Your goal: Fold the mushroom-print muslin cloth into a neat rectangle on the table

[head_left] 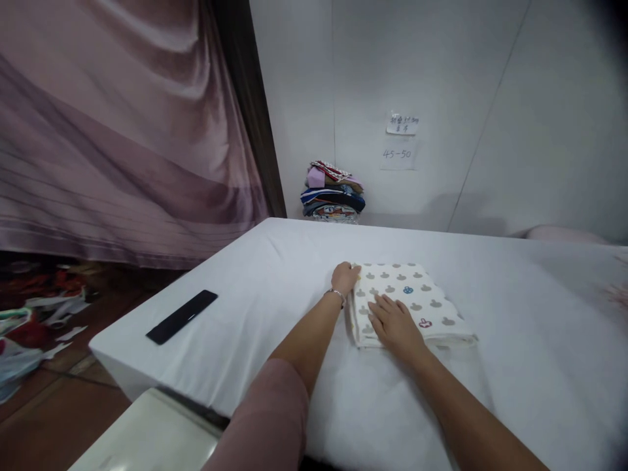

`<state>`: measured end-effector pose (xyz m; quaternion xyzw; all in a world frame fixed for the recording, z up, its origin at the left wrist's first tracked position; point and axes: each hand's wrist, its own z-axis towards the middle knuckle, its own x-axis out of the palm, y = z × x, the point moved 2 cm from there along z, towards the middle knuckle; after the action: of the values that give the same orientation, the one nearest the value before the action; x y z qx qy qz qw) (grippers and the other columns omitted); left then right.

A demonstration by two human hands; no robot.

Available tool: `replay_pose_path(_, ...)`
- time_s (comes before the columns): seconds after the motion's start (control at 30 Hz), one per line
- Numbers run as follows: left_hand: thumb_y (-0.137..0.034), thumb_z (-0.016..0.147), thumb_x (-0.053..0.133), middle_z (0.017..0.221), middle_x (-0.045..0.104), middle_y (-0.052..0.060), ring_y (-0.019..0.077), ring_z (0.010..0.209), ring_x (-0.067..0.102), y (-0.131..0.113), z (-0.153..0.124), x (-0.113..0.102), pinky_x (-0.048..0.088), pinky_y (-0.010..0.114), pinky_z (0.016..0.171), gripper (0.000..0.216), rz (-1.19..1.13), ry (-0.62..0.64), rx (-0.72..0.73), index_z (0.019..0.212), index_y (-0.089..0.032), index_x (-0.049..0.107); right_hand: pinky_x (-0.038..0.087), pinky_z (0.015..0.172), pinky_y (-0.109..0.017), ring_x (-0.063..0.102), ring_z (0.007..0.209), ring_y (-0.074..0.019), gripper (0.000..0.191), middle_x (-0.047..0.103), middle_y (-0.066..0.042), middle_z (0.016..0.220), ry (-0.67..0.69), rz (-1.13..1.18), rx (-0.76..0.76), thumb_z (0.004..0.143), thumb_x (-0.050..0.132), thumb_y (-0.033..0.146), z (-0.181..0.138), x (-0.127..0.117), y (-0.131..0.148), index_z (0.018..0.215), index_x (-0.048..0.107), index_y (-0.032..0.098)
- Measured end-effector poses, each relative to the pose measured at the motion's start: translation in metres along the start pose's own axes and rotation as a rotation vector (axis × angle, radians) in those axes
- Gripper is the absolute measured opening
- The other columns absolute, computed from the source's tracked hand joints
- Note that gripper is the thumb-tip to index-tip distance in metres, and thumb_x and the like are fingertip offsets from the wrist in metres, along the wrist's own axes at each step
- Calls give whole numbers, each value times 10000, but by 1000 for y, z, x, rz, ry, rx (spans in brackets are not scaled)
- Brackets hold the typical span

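Observation:
A folded white cloth (400, 301) with grey mushroom-like shapes, plus one blue and one red outlined shape, lies as a layered rectangle on the white-covered table. At its far left corner, my left hand (345, 277) is closed on the edge, a bracelet on its wrist; part of the fingers is hidden. My right hand (396, 324) rests flat on top of the cloth near its front left part, fingers stretched out and open.
A dark flat strip-shaped object (182, 317) lies on the table (275, 281) at left. Beyond the far edge, a pile of folded fabrics (333, 193) stands by the wall. A pink curtain (132, 131) hangs at left. A pale, smooth-topped object (150, 435) sits beside the near left edge.

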<state>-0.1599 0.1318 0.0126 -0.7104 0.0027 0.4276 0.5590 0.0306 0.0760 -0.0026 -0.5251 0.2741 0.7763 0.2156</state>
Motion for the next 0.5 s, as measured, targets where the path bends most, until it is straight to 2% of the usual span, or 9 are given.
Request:
replay_pose_path(0.2, -360, 769, 592, 829, 676, 83, 190, 824, 604, 15, 3, 1, 391, 244, 663, 201, -17, -22, -27, 720, -165, 604, 299, 1040, -483, 378, 1306, -247, 410, 481, -80, 1385, 15, -1, -15, 948, 289, 344, 0, -2, 0, 1260, 533, 240)
replay_pose_path(0.37, -466, 808, 555, 749, 676, 71, 172, 741, 605, 22, -4, -3, 407, 243, 647, 340, -128, 0, -55, 761, -137, 625, 297, 1038, -487, 386, 1298, -253, 398, 494, -79, 1372, 9, -3, -17, 944, 304, 333, 0, -4, 1, 1243, 548, 236)
replay_pose_path(0.5, -540, 821, 512, 734, 669, 65, 159, 678, 591, 32, -27, -11, 417, 250, 634, 421, -193, 15, -76, 826, -132, 616, 304, 1029, -488, 396, 1288, -251, 394, 503, -82, 1362, 5, 14, -23, 940, 306, 323, -1, -7, 2, 1231, 555, 234)
